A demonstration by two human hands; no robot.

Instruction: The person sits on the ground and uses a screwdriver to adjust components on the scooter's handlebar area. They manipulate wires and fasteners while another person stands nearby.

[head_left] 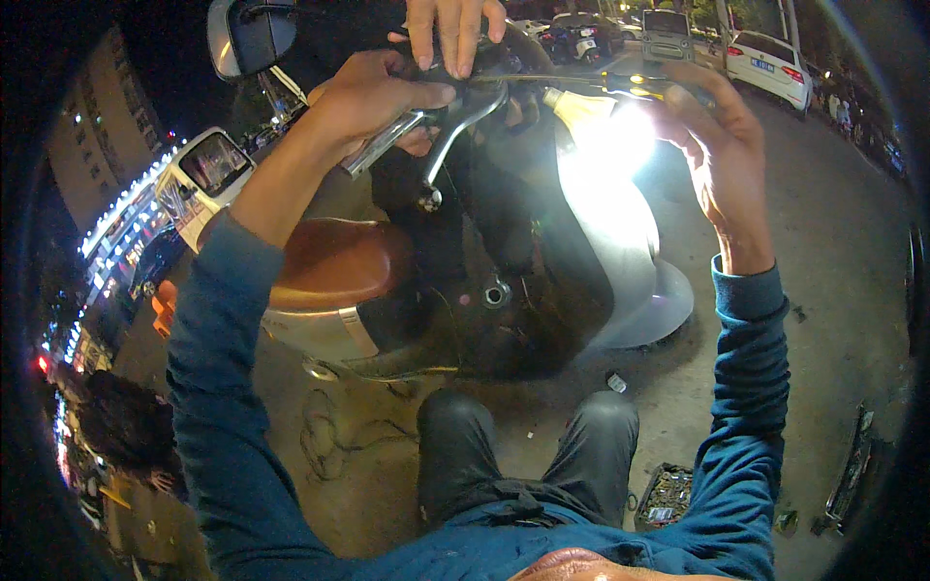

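A scooter with a silver-white front shield [635, 261] and brown seat [339, 259] stands in front of me. My left hand [363, 102] is closed around the handlebar near a silver brake lever [463, 131]; its fingertips are partly hidden. On the right, my right hand [722, 145] grips a screwdriver [632, 85] with a dark and yellow handle. Its long thin shaft runs left toward the middle of the handlebar, where the tip is hard to make out. From the top edge another person's hand [453, 34] reaches down onto the same spot, close to my left thumb.
A glaring light hides part of the front shield. A mirror [254, 39] rises at upper left. By my right knee lies a tray of small parts [666, 494]; a cable [325, 445] coils on the ground. Parked cars [770, 68] stand behind, and a dark-clothed person [121, 426] is at left.
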